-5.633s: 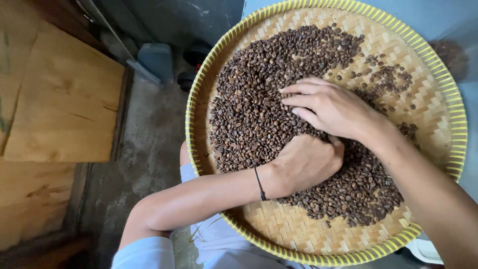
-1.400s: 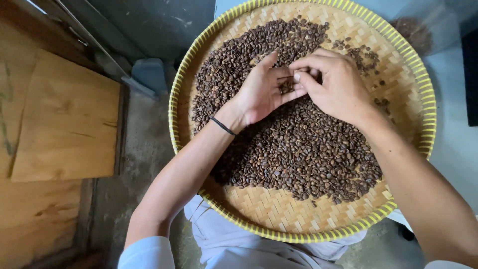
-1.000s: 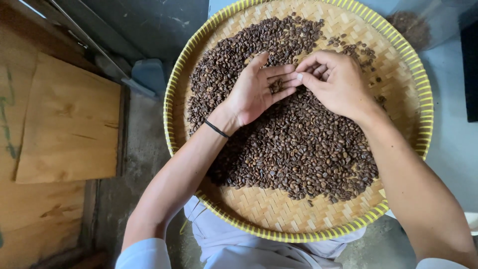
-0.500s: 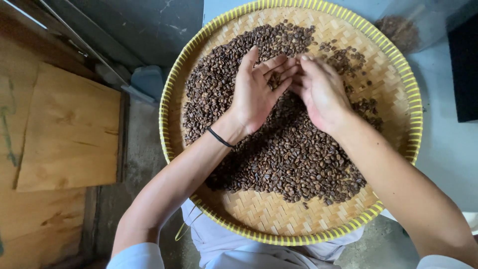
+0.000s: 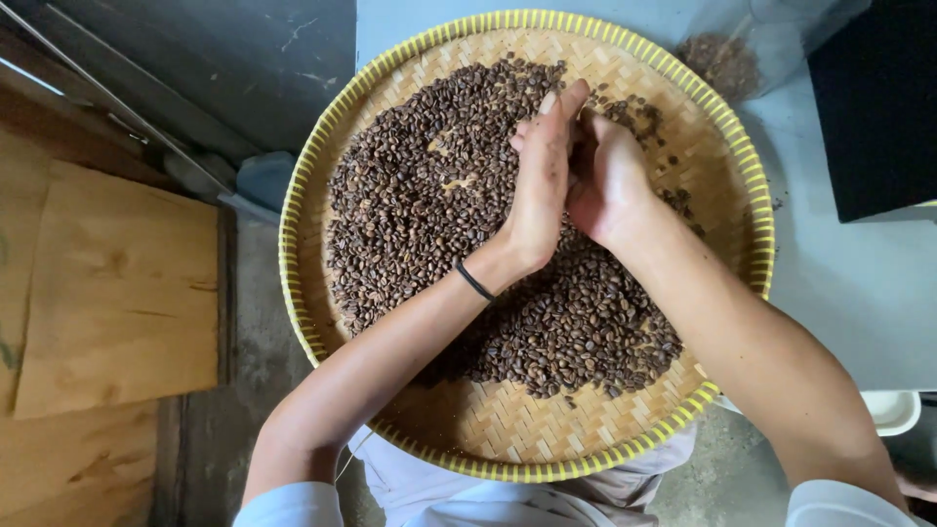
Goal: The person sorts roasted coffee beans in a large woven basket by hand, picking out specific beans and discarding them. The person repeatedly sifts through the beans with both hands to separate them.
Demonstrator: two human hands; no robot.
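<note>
Person sorts roasted coffee beans [image 5: 508, 293] in round woven tray [image 5: 508, 439], yellow-rimmed, resting on lap against grey worktop [image 5: 859, 283]. Left hand [image 5: 542, 181] and right hand [image 5: 607, 176] pressed edge to edge above far part of bean pile, palms cupped inward; grip contents hidden, cannot tell whether beans held. Black band on left wrist. Judgement: keep hands low over tray centre so loose beans fall inside rim. Wooden board [image 5: 117, 283] lies at left.

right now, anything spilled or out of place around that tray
A few dark specks lie on the grey surface just off the woven tray's right rim; they look like stray bits. The beans themselves stay inside the tray, under both hands.
</note>
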